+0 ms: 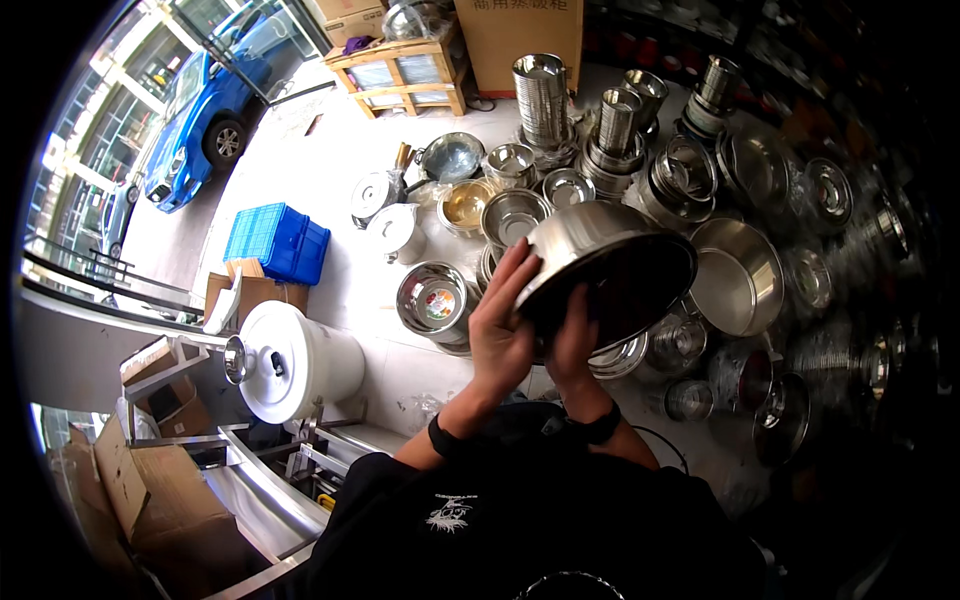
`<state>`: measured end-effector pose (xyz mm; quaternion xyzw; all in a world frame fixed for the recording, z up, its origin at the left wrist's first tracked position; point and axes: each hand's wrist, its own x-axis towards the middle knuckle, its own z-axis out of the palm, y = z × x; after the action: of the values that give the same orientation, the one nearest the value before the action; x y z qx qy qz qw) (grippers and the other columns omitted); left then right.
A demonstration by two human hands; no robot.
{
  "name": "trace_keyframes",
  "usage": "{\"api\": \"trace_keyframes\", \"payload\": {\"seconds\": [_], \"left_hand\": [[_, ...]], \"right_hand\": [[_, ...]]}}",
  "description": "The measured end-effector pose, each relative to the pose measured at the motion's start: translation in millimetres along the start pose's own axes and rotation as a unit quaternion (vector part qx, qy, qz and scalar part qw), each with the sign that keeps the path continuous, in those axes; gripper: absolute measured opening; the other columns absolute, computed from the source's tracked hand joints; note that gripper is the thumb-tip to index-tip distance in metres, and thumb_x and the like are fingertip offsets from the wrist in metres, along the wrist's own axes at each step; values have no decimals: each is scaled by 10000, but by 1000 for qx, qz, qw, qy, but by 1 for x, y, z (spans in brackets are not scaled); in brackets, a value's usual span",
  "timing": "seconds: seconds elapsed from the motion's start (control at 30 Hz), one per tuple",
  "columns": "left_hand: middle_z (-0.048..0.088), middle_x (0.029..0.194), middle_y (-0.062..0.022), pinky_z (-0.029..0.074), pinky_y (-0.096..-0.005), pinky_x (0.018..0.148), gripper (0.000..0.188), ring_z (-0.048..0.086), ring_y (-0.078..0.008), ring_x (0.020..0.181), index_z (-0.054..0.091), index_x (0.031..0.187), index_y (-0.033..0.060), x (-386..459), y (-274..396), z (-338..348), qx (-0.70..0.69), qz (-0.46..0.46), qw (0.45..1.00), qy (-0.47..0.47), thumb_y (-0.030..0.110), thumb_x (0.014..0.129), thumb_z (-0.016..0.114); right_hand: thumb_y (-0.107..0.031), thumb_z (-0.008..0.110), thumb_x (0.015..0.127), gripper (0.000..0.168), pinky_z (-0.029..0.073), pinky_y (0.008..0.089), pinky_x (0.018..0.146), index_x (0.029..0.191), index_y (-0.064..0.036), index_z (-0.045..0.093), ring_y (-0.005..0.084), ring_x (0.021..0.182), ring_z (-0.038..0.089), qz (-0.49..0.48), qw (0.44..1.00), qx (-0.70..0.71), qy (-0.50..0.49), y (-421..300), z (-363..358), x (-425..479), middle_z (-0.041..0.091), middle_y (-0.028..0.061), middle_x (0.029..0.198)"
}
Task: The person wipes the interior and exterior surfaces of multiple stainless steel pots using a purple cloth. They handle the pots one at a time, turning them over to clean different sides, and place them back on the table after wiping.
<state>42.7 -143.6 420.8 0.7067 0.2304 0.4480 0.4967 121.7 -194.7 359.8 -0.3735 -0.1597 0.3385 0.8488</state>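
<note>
A wide stainless steel basin [592, 229] is held up in front of me, tilted so its dark inside faces me. My left hand [504, 326] grips its left rim, with the fingers spread along the outer wall. Against the dark opening, at the near rim, is my right hand [574, 330]; it is blurred, and its hold on the basin is hard to make out. Just left of my hands stands a steel pot [433, 300] with a colourful sticker on its bottom. Behind the raised basin are a steel bowl [514, 215] and a gold-toned bowl [465, 204].
Stacked steel containers [541, 97] rise at the back. A large steel pot [739, 277] lies to the right among several basins. On the left are a white lidded bucket [274, 367], a blue crate [277, 240], a metal frame [262, 495] and a cardboard box [165, 487].
</note>
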Motion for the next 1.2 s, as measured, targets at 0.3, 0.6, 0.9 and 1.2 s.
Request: {"api": "trace_keyframes", "payload": {"seconds": [0.3,0.6,0.9,1.2], "left_hand": [[471,1513,-200,343,-392,1168,673,434,-301,1416,565,1369,-8,6,21,-20,65,87,993,39,-192,738,422],[477,1508,-194,337,-392,1171,652,424,-319,1430,615,1321,-10,-1,17,-3,15,83,994,66,-218,734,423],[546,1443,-178,386,-341,1113,622,524,-237,1319,548,1375,-60,-3,1,-18,-89,6,992,89,-132,771,418],[658,1155,-115,547,-331,882,471,666,-214,991,549,1278,-29,-20,-37,-36,-342,-180,918,93,-125,824,470]], "right_hand": [[-231,628,885,715,272,491,1192,1517,-15,373,354,1454,352,-195,724,-515,-414,-44,-24,-12,391,214,1548],[-357,686,858,689,227,543,1202,1424,-17,490,315,1437,371,-226,584,-754,-197,-49,-74,12,434,144,1533],[-337,634,896,567,245,535,1191,1396,-85,543,291,1428,395,-208,646,-656,-330,-49,-64,-29,496,106,1499],[-451,389,1039,648,152,556,1203,1539,-40,351,410,1518,175,-341,765,-539,-91,-89,-86,-27,223,185,1640]]}}
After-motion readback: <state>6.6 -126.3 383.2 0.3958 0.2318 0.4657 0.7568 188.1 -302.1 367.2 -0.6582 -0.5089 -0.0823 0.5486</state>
